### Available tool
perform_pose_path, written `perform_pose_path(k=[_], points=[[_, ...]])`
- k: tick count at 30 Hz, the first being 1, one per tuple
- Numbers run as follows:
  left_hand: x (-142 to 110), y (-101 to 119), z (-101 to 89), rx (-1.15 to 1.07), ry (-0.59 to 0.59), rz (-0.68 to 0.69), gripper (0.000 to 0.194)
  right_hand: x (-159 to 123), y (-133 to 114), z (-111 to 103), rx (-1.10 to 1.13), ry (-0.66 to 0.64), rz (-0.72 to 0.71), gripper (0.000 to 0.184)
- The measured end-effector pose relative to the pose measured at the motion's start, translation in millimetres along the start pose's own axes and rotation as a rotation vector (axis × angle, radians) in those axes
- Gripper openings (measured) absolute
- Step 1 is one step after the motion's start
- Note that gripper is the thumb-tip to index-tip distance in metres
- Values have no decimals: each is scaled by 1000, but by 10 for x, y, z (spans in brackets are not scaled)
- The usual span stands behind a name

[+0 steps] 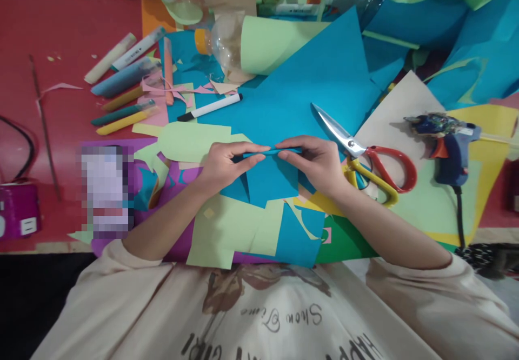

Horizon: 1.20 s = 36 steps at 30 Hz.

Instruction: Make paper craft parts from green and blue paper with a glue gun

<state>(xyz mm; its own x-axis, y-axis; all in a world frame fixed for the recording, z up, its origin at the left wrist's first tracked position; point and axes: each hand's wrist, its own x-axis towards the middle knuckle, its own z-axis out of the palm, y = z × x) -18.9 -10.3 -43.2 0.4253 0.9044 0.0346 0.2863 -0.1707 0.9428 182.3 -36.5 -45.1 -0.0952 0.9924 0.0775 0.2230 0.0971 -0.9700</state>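
Observation:
A narrow folded edge of blue paper is pinched between my two hands at the middle of the table. My left hand grips its left end between thumb and fingers. At the other end, the thumb and fingers of my right hand are closed on it, the fingertips of both hands nearly meeting. Whether the blue area just below belongs to the same piece, I cannot tell. Open scissors with one red and one yellow handle lie right of my right hand. A capped white marker rests beyond my left hand.
A blue glue gun lies at the right, its cord running to the front edge. A plastic bottle wrapped in green paper lies at the back. Several markers and a phone are on the left. Light-green paper lies in front.

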Motion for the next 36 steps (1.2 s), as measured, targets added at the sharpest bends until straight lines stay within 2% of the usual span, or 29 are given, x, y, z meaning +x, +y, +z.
perform_pose_path(k=[6,9,15,20,24,30,36], points=[[5,20,-20,-32,-13,-27,26,-9,-21,-12,6,29,-6,12],[7,18,-33,-44,-10,-3,22,-13,-17,-23,-21,39,10,14],[-12,-8,-50,-46,-44,38,24,-19,1,-22,-2,61,-59,9],[-7,1,-12,-28,-31,98,20,-37,-42,29,-71,19,-72,15],[10,13,9,-14,-16,131,15,-52,-59,43,-111,-19,-40,21],[4,18,6,-20,23,93,17,-40,-57,10,-58,-23,4,27],[11,9,9,-13,-43,85,17,-48,-62,22,-16,-6,13,18]])
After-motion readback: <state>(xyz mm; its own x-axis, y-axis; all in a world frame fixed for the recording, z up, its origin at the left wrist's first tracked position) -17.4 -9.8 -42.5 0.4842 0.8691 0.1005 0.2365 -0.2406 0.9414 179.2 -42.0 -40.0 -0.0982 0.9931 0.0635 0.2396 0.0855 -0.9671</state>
